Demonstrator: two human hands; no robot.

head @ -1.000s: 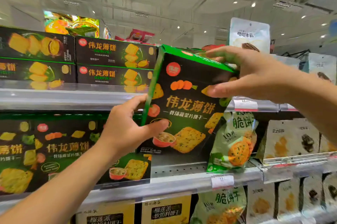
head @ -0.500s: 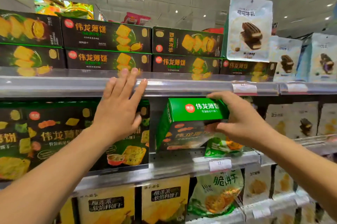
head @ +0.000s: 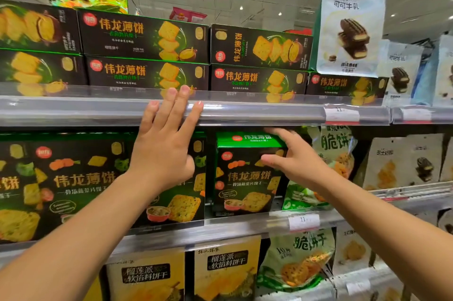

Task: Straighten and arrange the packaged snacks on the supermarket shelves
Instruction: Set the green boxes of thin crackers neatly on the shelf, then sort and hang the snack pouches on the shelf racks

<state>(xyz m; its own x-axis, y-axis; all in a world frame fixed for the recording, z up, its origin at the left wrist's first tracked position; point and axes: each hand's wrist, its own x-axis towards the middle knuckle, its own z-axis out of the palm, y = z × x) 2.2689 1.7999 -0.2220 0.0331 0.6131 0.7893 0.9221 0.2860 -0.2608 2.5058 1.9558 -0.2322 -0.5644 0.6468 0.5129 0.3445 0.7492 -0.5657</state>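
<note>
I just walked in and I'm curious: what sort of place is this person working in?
Most likely a supermarket snack aisle. Tiered shelves carry rows of identical black-and-green biscuit boxes, the shelf rail holds paper price tags, and sealed snack bags stand alongside.

Black-and-green cracker boxes [head: 144, 33] before me read "伟龙薄饼". A white hanging pouch [head: 350, 26] reads "可可牛乳". A price tag [head: 341, 114] on the upper shelf rail and another tag [head: 304, 221] on the rail below both show "11". Yellow boxes [head: 226, 269] read "榴莲派".
</note>
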